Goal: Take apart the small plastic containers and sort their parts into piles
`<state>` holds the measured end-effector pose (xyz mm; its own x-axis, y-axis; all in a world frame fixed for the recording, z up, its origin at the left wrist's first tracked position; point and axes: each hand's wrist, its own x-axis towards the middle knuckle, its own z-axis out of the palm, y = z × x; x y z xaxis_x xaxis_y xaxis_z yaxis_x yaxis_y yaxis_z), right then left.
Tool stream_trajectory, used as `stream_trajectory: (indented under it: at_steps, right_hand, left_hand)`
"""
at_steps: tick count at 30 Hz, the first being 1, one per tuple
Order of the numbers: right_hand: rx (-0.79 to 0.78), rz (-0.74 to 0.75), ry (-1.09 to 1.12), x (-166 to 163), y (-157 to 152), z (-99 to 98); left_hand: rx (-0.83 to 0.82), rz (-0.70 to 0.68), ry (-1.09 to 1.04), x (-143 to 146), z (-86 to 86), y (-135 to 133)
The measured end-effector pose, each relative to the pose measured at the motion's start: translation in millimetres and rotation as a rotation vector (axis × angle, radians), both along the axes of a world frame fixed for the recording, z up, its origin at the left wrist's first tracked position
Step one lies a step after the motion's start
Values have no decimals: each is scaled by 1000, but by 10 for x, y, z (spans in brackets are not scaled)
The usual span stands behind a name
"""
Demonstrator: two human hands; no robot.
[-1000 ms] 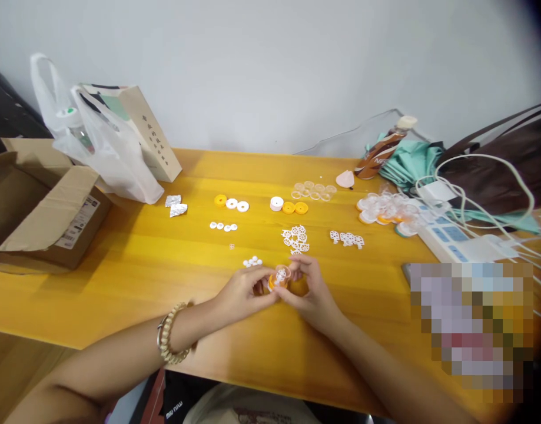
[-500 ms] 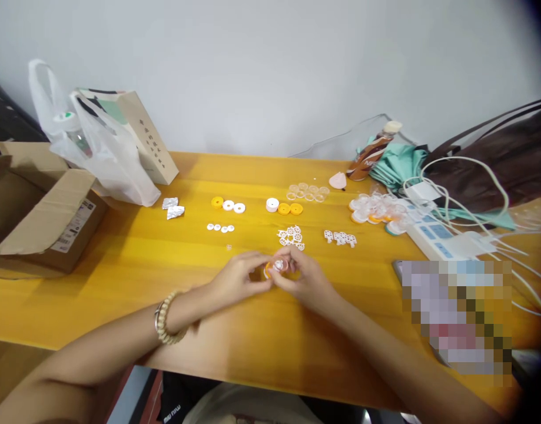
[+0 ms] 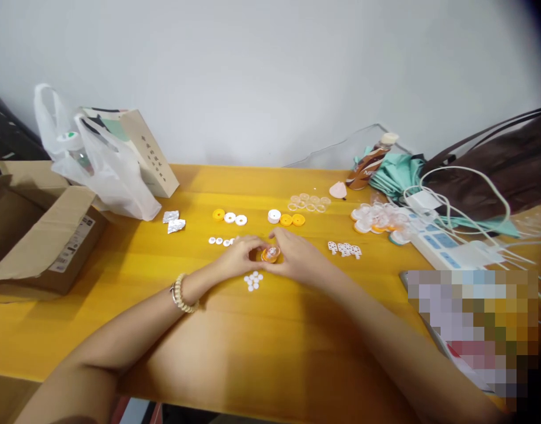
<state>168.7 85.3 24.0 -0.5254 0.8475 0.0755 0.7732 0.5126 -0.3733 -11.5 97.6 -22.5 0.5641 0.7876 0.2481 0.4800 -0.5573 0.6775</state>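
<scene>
Between my fingers is a small round orange piece (image 3: 269, 254) with a clear cover and something whitish inside. My left hand (image 3: 242, 258) curls its thumb and fingers around the piece's left side. From the right, my right hand (image 3: 299, 256) grips the same piece with thumb and fingertips. Several small white discs (image 3: 253, 281) lie just below my hands on the table. A row of small white round pieces (image 3: 219, 240) is partly covered by my left hand. White lattice-like parts (image 3: 343, 248) lie to the right of my right hand.
Yellow and white rings (image 3: 230, 217) and a second group of yellow discs (image 3: 292, 219) sit farther back, with clear round caps (image 3: 309, 203) behind. Foil packets (image 3: 173, 221) and a cardboard box (image 3: 71, 247) are left. Capped round pieces (image 3: 376, 218), a power strip (image 3: 438, 241) and cables stand right.
My hands, still around the orange piece, have moved farther over the table. They now hide the central white lattice parts and uncover the small white discs. The view has tilted up slightly.
</scene>
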Motion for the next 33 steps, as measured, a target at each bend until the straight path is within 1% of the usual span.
stream_trajectory:
  at_steps: [2,3,7,9,11,12,16,17,20,21,22,26,28,30,33]
  right_hand:
    - [-29,-57,-70,-3,-5,-2]
    - [-43,-61,-94,-3,-6,-9]
    - [-8,49,-38,5,7,-58]
    - [5,14,-38,7,18,-81]
    - [-17,-43,-97,10,25,-90]
    - [-32,-39,-118,14,28,-88]
    - [-16,116,-55,39,22,-53]
    - [-7,114,-44,42,18,-42]
    - [-27,0,-110,38,3,-6]
    - [-36,-16,-138,36,-3,8]
    - [-38,-4,-155,36,-10,23]
    - [-5,142,-119,50,-52,60]
    - [-4,127,-127,46,-80,54]
    - [-22,79,-165,25,-111,56]
    - [-35,62,-178,16,-148,145]
  left_hand:
    - [-24,6,-39,11,-22,-2]
    - [-34,12,-48,19,-32,-6]
    - [5,53,-20,47,-74,-31]
    - [32,58,7,53,-91,-37]
    - [44,61,39,52,-99,-38]
    - [47,65,54,51,-99,-38]
    - [41,66,84,46,-75,-45]
    - [38,59,83,46,-65,-50]
    - [42,39,75,46,-33,-70]
    - [49,36,81,45,-24,-77]
    - [56,32,91,43,-16,-84]
    - [69,9,117,34,-14,-108]
    - [61,-9,115,36,-23,-121]
    - [59,-16,122,44,-27,-134]
    - [55,-13,123,58,-12,-147]
